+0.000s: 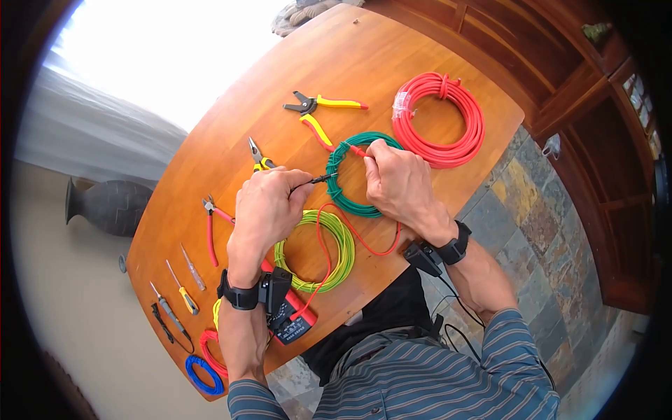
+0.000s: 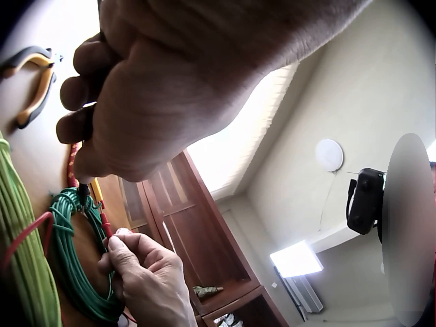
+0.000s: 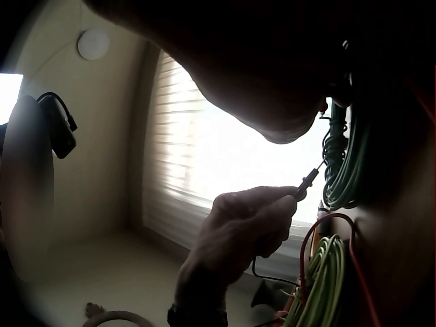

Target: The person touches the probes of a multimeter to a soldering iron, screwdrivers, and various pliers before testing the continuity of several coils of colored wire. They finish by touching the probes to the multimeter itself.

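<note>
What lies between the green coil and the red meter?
Between green coil and meter, the head view shows the yellow-green coil, crossed by the red lead.

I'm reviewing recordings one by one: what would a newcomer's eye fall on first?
Probably the left hand pinching a black probe and the right hand a red probe, over the green coil mid-picture. Next, the thick red coil near the far right corner of the table. The window glares white at upper left.
</note>
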Tool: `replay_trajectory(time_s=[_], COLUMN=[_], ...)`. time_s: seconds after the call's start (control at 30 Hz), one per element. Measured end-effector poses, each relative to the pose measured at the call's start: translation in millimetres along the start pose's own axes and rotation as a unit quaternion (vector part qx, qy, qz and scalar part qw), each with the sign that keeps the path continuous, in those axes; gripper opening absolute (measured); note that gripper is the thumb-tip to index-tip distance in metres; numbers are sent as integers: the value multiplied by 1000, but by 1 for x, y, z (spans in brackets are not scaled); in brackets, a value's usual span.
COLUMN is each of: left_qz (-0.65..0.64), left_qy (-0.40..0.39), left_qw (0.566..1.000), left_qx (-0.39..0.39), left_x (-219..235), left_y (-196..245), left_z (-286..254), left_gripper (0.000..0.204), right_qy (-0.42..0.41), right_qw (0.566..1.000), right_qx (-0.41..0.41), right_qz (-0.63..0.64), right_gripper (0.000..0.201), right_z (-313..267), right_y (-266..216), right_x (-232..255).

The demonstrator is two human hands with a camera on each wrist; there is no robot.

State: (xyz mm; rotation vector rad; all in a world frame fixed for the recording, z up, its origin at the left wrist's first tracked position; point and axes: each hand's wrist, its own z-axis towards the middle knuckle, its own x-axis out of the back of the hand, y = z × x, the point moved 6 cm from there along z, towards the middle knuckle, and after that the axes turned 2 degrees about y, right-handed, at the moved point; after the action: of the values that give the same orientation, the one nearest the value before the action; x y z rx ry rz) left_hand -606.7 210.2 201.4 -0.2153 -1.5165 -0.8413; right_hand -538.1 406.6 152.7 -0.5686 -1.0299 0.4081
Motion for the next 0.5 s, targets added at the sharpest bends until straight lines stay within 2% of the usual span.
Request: replay_trajectory(time_s=[0.1, 0.23, 0.43, 0.5], left_qz=[2, -15, -14, -11], left_qy=[27, 25, 32, -7], left_qw=[1000, 1000, 999, 999], left_qx=[-4, -6, -7, 38], left_x=[-3, -3, -6, -8], left_y=[-3, 0, -2, -4], left_z=[-1, -1, 0, 0], left_gripper=[17, 16, 16, 18], right_qy=[1, 4, 6, 5], right_qw=[1000, 1000, 1000, 1000], right_qx=[0, 18, 1, -2], right_qz=[-5, 3, 9, 8], right_gripper=[9, 11, 9, 9], right_z=[0, 0, -1, -1], right_y=[-1, -1, -2, -2], right_x=[0, 2, 3, 2])
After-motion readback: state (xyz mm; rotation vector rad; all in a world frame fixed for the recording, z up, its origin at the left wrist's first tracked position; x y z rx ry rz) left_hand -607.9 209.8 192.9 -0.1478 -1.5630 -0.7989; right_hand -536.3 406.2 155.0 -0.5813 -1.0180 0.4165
